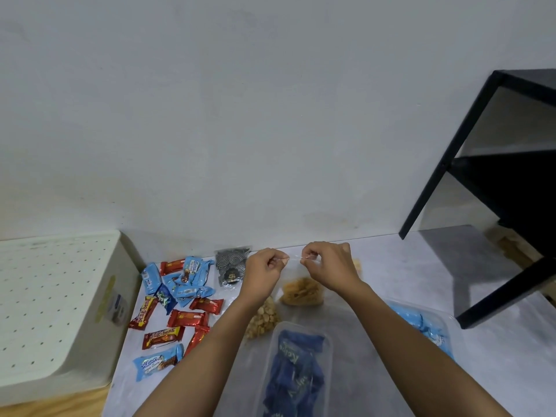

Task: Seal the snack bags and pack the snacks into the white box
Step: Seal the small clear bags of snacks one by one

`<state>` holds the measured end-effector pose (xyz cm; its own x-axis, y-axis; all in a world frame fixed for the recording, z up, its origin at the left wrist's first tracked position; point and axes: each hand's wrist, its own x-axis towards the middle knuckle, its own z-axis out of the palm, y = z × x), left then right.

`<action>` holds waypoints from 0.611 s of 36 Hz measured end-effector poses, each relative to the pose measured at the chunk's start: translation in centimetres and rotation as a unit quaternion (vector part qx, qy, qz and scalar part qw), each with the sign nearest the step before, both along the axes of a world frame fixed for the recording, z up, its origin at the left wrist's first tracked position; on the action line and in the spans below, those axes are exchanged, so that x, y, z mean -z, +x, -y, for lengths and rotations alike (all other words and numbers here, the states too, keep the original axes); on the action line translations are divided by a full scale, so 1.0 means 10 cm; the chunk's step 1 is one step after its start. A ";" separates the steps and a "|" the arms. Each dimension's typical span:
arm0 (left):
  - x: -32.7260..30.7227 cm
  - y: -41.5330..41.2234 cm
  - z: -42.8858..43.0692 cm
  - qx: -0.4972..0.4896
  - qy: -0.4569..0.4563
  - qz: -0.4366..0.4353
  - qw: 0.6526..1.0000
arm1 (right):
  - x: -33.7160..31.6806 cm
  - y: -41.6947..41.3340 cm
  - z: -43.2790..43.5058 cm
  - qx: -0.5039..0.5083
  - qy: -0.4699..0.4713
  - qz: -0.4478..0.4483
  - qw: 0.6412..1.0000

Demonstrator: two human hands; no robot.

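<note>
Soft, even, rather dim light with a cool grey-blue cast fills the view; no lamp shows. The wall (240, 100) is flat and shadowless apart from faint mottling. The black shelf frame (469, 164) at 3 o'clock throws a broad, soft-edged shadow onto the table (391, 266) beneath it. No strong glare, only weak sheen on the shiny wrappers (183, 299) at 8 o'clock. Wide-angle distortion bows straight lines near the edges. Detail is slightly soft overall, with smeared compression texture.
</note>
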<state>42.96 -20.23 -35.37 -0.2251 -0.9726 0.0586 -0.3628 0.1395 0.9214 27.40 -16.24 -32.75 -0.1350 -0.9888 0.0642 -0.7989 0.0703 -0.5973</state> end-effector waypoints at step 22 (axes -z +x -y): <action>0.00 0.11 0.02 0.042 0.046 0.014 0.998 | 0.02 0.10 0.01 -0.036 0.016 -0.073 0.997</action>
